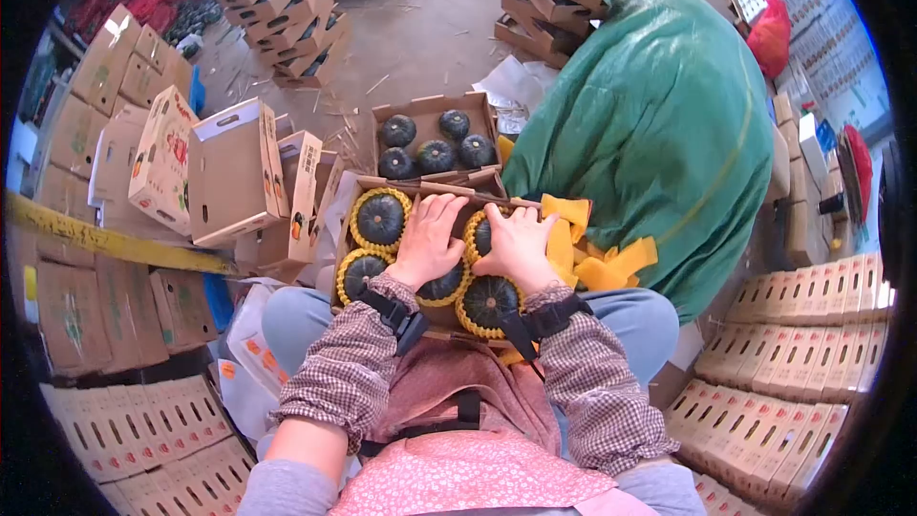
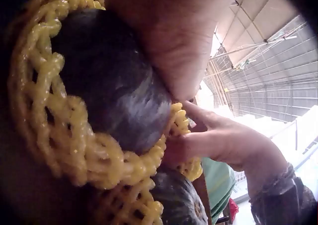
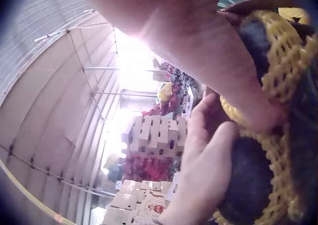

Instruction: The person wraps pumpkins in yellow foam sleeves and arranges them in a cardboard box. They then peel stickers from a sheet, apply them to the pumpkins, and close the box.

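Observation:
Dark green squashes sit in yellow foam nets inside a cardboard box [image 1: 420, 325] in front of the person. My left hand [image 1: 428, 241] lies over the middle of the box, fingers stretched toward its far side, hiding a squash place beneath. At the upper right my right hand [image 1: 519, 247] touches a netted squash [image 1: 480, 234], thumb on it and fingers spread toward the box edge. Nearer the person are another squash [image 1: 489, 303] and a partly covered one [image 1: 441, 285]. In the left wrist view a squash [image 2: 112, 81] in its net [image 2: 74, 130] is close to the left hand.
Behind stands a second box [image 1: 485, 115] with several bare squashes. Loose yellow foam nets [image 1: 611, 266] lie at the right, beside a big green-covered heap [image 1: 659, 134]. Unfilled cartons [image 1: 229, 172] stand left; stacked trays [image 1: 287, 19] rise farther back.

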{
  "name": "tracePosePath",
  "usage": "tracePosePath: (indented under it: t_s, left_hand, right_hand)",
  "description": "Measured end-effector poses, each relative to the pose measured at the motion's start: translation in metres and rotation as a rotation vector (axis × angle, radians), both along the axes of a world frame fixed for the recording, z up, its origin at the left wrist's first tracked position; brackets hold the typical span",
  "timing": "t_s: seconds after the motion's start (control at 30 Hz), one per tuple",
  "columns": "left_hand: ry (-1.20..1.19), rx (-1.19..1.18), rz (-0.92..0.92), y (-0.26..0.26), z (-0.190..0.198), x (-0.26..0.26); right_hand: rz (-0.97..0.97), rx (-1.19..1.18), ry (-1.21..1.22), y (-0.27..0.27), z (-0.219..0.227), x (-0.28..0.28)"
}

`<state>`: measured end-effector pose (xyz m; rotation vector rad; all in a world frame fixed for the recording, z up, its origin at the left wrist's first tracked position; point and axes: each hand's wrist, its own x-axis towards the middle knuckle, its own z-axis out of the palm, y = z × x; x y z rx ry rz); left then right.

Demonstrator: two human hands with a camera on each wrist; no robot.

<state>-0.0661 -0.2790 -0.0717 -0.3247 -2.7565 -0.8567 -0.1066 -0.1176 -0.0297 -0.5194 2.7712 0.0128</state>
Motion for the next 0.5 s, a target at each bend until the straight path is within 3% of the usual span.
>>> tracePosePath:
  t_s: [0.1,0.17,0.2,0.23,0.27,0.3,0.33,0.37,0.43,0.5]
  left_hand:
    - [0.021,-0.011,-0.012,0.002,0.004,-0.003]
    - [0.021,0.052,0.007,0.001,0.0,-0.004]
    - [0.052,0.044,-0.025,-0.001,-0.003,-0.003]
    - [-0.057,0.094,-0.079,-0.001,-0.003,-0.002]
    - [-0.171,0.138,-0.129,-0.004,-0.001,0.002]
    - [-0.287,0.18,-0.178,-0.009,0.001,0.005]
    - [-0.195,0.042,-0.248,-0.01,0.002,0.006]
    - [-0.213,0.054,-0.264,-0.01,0.003,0.005]
    - [-0.227,-0.024,-0.198,-0.007,-0.004,0.004]
    - [-0.34,-0.151,-0.102,0.007,0.003,0.005]
  right_hand:
    - [-0.058,0.039,0.062,-0.004,0.001,0.011]
    - [0.071,-0.098,0.22,0.015,-0.008,0.023]
    - [0.108,-0.342,0.243,0.035,0.01,0.027]
    - [0.165,-0.763,0.268,0.059,0.013,0.018]
    - [0.12,-0.918,0.375,0.082,0.016,0.006]
    - [-0.144,-0.82,0.523,0.108,-0.013,-0.001]
    - [-0.226,-0.67,0.578,0.138,-0.043,-0.012]
    - [-0.316,-0.349,0.351,0.166,-0.061,-0.018]
    - [-0.144,0.167,0.042,0.2,-0.109,-0.019]
    - [-0.112,0.204,-0.184,0.196,-0.104,-0.009]
